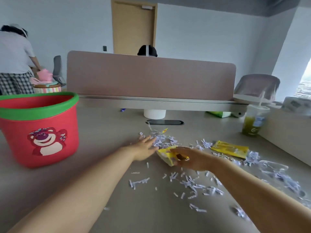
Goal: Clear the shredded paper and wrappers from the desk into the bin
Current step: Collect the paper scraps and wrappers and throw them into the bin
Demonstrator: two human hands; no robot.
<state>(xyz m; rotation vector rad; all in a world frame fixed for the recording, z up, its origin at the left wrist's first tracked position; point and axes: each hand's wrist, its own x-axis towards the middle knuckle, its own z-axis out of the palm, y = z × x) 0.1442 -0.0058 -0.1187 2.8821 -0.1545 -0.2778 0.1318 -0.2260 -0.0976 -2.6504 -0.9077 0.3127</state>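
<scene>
A red bin (40,130) with a green rim and a bear picture stands on the desk at the left. White shredded paper (162,140) lies piled mid-desk, with more strips scattered nearer me (190,184) and to the right. My left hand (143,148) is flat and open, fingers spread, touching the left edge of the pile. My right hand (190,158) grips a crumpled yellow wrapper (165,155) just right of the left hand. A second yellow wrapper (229,148) lies flat further right. A clear plastic wrapper (272,167) rests among the shreds at the right.
A pink divider panel (151,76) closes the desk's far side. A cup of green drink (254,121) with a straw stands at the right beside a cream box (286,132). A white roll (154,113) and a black cable slot (165,122) sit behind the pile. Two people are beyond.
</scene>
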